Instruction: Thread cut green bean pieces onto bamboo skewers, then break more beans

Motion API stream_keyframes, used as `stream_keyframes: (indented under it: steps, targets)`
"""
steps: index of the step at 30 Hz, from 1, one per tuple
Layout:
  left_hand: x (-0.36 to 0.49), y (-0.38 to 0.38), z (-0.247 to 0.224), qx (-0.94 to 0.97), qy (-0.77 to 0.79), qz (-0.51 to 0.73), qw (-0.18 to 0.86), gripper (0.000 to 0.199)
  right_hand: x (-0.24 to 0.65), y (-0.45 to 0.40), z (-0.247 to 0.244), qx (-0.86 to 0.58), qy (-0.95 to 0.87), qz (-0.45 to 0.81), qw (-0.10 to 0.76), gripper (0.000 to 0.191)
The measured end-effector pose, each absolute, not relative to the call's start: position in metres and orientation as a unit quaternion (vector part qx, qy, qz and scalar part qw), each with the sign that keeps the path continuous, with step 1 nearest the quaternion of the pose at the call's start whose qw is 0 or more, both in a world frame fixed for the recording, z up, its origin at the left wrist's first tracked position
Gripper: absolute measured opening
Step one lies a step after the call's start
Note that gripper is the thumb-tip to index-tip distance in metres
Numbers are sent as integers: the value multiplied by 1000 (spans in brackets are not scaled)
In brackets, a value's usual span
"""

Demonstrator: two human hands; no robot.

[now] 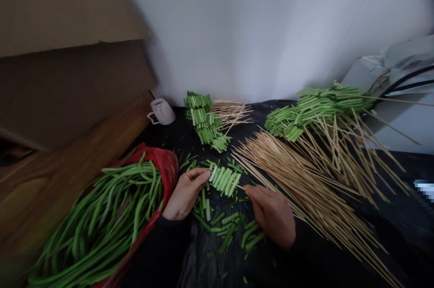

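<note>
Between my hands is a skewer threaded with a row of cut green bean pieces (225,180). My left hand (186,191) pinches the bean piece at the row's left end, thumb and fingers together. On the other side, my right hand (271,213) is closed on the bare stick of the bamboo skewer (241,187). Loose cut bean pieces (230,220) lie on the black plastic sheet (200,265) below and around both hands. A big pile of bamboo skewers (305,179) spreads out to the right of my right hand.
A red plastic bag (169,166) of long green beans (98,224) lies at left. Filled skewers are stacked in a back-middle pile (203,118) and a back-right pile (315,109). A white mug (163,112) stands near the wall, beside a cardboard box (74,84).
</note>
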State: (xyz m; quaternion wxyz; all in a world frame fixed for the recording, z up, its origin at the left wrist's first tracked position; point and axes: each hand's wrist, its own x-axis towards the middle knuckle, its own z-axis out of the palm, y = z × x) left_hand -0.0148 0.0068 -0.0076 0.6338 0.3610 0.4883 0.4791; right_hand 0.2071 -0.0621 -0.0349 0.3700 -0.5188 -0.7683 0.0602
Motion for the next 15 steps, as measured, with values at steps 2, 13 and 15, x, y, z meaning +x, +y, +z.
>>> stream_keyframes:
  steps: [2,13,15]
  targets:
    - [-14,7,-8,363,491,477,632,24,207,-62,-35,-520,-767,61,371,27]
    - [-13,6,-11,378,500,467,624,25,208,-61,-36,-525,-763,76,369,28]
    - [-13,7,-11,380,499,467,623,25,209,-61,-36,-527,-762,75,368,27]
